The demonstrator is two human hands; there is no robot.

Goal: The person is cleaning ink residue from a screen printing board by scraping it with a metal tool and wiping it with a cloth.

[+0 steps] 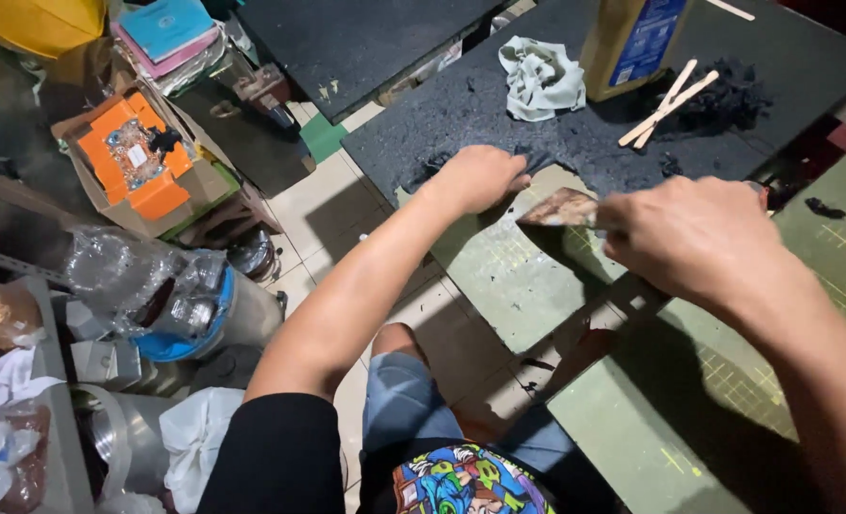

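The right hand [699,233] is closed around the handle of a scraper [561,207], fingers wrapped tight so that the handle itself is hidden; only the flat, stained blade shows, projecting to the left from the fist. The blade lies low over the green board [509,276], at the border where the board's bare surface meets its black coating [499,114]. The left hand [478,178] rests just left of the blade with the fingers curled under and the knuckles pressing on the board; it appears to hold nothing, though the palm side is out of sight. Loose black crumbs lie beside this hand and are scattered over the bare green area near the blade. Farther away on the coated surface lies a crumpled pale rag [540,76]. To the right of the rag stands a yellow bottle [630,43] with a blue label, and right of that lie two crossed wooden sticks [668,103] beside a heap of black scrapings [727,95]. A second green board [699,419] lies nearer, under the right forearm. On the far left, clear of the work surface, an open cardboard box [137,157] with orange contents stands on the floor.
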